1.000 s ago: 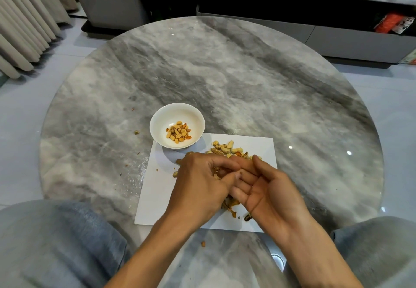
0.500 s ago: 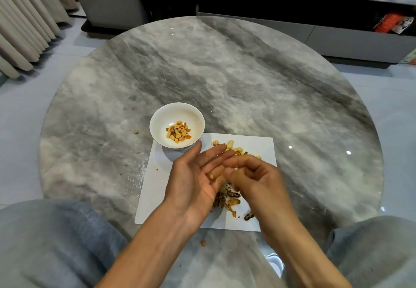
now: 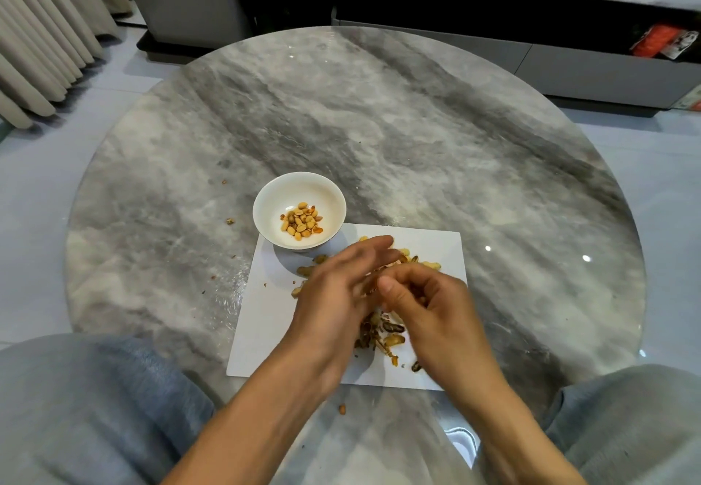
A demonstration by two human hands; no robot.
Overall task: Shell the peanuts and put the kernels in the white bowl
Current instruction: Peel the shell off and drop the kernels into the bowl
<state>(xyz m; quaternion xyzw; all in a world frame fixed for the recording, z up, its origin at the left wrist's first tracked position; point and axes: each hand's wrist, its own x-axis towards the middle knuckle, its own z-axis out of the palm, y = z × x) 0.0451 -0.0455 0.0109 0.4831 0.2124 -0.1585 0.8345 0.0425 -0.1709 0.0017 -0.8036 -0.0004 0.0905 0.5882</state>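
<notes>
Unshelled peanuts lie on the white paper near the table's near edge, broken shells beside them. Above, the left hand has straight fingers; the right hand's curled grip hides any contents. The white bowl holding kernels sits on the paper's far-left corner; the far half offers open room.

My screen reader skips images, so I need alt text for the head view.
Two bare hands, left hand and right hand, work together over peanuts on a white sheet. Beside it a white bowl holds kernels on a round marble table.
</notes>
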